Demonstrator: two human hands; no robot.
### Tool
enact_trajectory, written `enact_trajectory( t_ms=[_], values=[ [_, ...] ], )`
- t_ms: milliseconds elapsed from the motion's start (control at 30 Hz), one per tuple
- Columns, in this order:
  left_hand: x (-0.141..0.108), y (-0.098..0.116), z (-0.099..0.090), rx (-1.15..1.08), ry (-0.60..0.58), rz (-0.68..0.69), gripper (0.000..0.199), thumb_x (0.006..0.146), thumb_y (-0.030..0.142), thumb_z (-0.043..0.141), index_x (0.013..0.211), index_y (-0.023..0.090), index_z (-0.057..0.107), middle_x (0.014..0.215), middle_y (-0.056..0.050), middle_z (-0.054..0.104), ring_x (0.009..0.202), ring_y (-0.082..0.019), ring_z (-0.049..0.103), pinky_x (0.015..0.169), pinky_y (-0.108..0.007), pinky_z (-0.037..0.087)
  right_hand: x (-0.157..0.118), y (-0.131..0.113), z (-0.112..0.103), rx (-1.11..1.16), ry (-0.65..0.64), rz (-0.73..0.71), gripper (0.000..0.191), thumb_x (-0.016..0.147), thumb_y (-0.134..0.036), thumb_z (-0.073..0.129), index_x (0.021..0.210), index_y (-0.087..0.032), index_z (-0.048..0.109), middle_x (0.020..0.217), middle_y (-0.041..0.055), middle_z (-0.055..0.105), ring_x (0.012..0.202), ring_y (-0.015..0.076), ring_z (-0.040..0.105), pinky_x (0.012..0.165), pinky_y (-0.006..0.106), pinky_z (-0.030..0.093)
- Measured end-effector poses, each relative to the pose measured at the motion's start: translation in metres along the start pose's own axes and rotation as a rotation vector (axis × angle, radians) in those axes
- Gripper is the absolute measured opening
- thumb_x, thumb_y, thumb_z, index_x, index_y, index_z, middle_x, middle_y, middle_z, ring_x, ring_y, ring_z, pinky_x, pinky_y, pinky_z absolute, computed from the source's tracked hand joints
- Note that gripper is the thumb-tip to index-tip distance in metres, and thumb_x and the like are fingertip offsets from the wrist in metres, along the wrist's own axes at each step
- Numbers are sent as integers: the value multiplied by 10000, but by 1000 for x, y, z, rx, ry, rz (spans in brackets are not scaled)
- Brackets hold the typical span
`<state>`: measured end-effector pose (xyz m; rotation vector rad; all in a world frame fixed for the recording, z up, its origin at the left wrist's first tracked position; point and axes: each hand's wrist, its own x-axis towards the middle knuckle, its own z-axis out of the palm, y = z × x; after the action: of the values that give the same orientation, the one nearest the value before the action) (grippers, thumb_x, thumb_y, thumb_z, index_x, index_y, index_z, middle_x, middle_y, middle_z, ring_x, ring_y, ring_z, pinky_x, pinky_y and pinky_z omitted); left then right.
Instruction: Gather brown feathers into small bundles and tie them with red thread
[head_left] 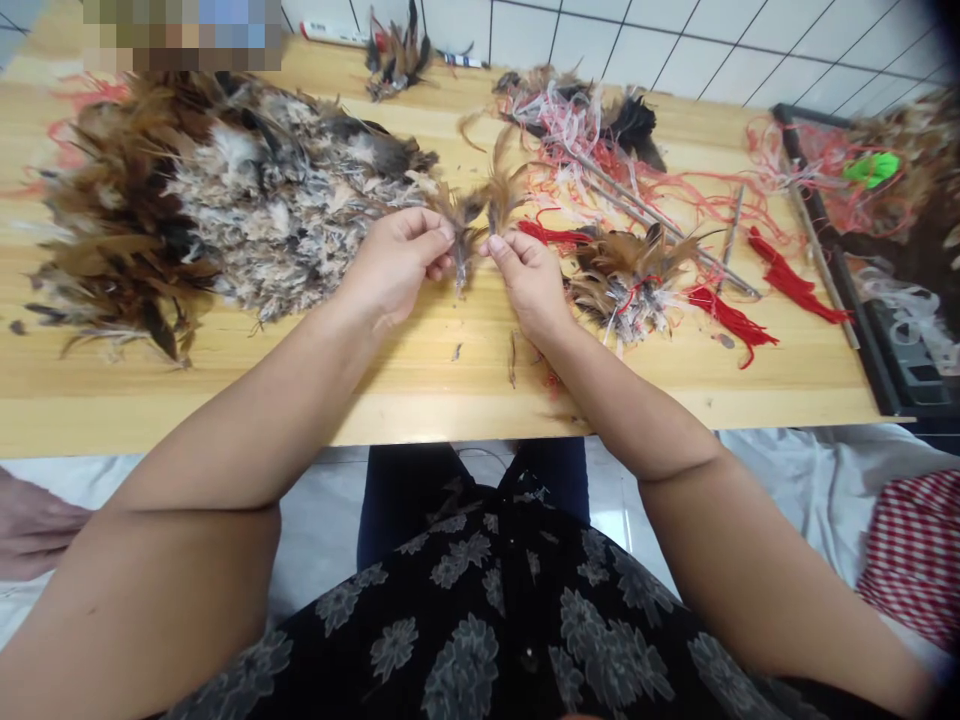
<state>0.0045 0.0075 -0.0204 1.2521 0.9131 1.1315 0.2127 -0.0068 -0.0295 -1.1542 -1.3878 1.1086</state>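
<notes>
My left hand (409, 255) pinches a small bunch of brown feathers (463, 225) by its side, with the pale quill ends pointing down toward me. Close beside it, my right hand (529, 275) grips a brown feather (504, 195) near its base, thumb against fingertips. The two hands are a short way apart above the wooden table (420, 400). Left of them spreads a large heap of grey and white fluffy feathers (270, 200), bordered by longer brown feathers (135, 200). Just right of my right hand lies a bundle of brown feathers (630, 270) bound with red thread.
Red yarn tassels (795, 280), thin sticks (652, 220) and tangled pink and white plastic strings (562, 130) lie to the right. A dark-framed tray (832, 260) stands at the right end. Markers (334, 33) and a small feather bunch (397, 55) lie along the tiled wall. Another person's hand (37, 525) shows at lower left.
</notes>
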Motion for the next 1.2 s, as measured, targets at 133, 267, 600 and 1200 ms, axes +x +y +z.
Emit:
enact_trajectory(
  t_ms=[133,267,600,1200],
  values=[
    [-1,-4,-17,258,145,210,244,1019,329,1013,967,254,786,808,28,712,1063,-248,635,944,-382,420,-3,-2,-1,-40,24,-36,602,1086,-815,733,930,-234,712,963,25,713,1058,201,654,1135,373,588],
    [-8,10,-23,425,197,320,294,996,369,1050,1119,279,798,962,-18,713,1276,-313,594,1183,-385,367,-4,-5,-3,-60,50,-54,650,1101,-859,666,902,-240,666,932,22,648,1074,208,646,1142,383,581],
    [-27,46,-6,1074,70,-5,252,1016,421,894,914,257,732,1114,-116,777,1369,-425,648,1291,-480,443,1,10,-8,-96,19,-156,692,1120,-887,598,968,-225,726,941,9,646,960,170,608,1050,355,579],
    [-17,37,-17,436,58,62,498,991,670,947,859,282,663,695,10,624,699,-206,522,678,-382,464,-1,20,-11,-135,-14,-234,645,1140,-822,635,972,-226,814,962,29,750,1003,190,698,1066,386,610]
  ],
)
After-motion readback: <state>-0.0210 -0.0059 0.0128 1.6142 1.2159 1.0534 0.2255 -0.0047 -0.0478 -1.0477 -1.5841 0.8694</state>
